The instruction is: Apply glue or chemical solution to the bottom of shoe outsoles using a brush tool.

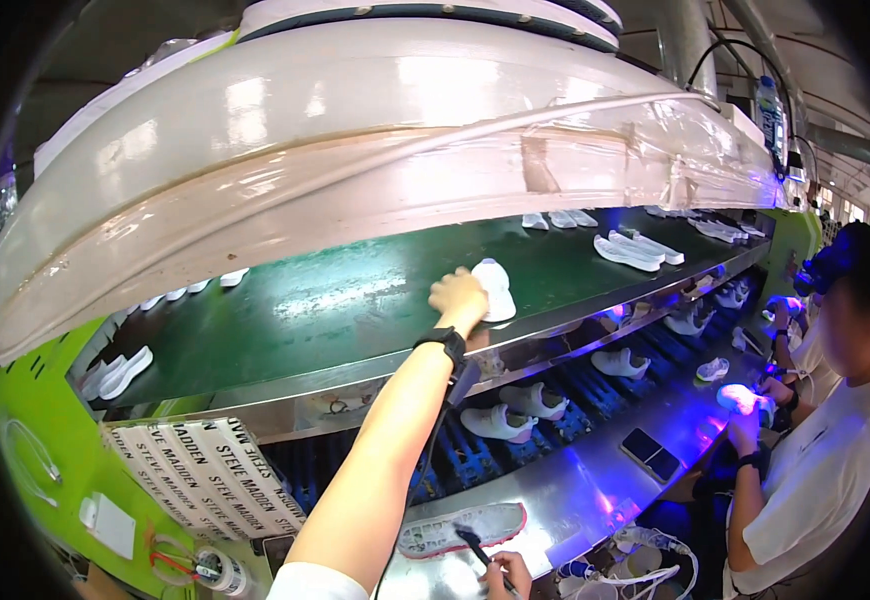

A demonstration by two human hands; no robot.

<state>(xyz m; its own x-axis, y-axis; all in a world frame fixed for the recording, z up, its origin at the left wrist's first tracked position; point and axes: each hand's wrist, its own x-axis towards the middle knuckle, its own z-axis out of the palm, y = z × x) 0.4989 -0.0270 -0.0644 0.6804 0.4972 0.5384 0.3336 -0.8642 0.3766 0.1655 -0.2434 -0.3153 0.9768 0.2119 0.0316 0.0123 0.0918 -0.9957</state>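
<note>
My left arm reaches over the green conveyor belt [355, 290]. At its end my left hand [459, 298], fingers curled, grips the left side of a white shoe sole [496, 292] at the belt's near edge. The fingertips are partly hidden. At the lower edge my right hand [511, 574] is closed round the dark handle of a brush [475, 549]. The brush's dark tip meets the inside of a pale sole with a red rim [425, 534], which lies on the metal worktop [565, 540].
White soles [627, 252] stand on the belt, with more at its left end [125, 373]. White shoes [498, 422] sit on the lower roller rack. A phone [650, 455] lies on the worktop. Cables [655, 570] hang nearby. At right a co-worker [815, 430] handles a lit shoe.
</note>
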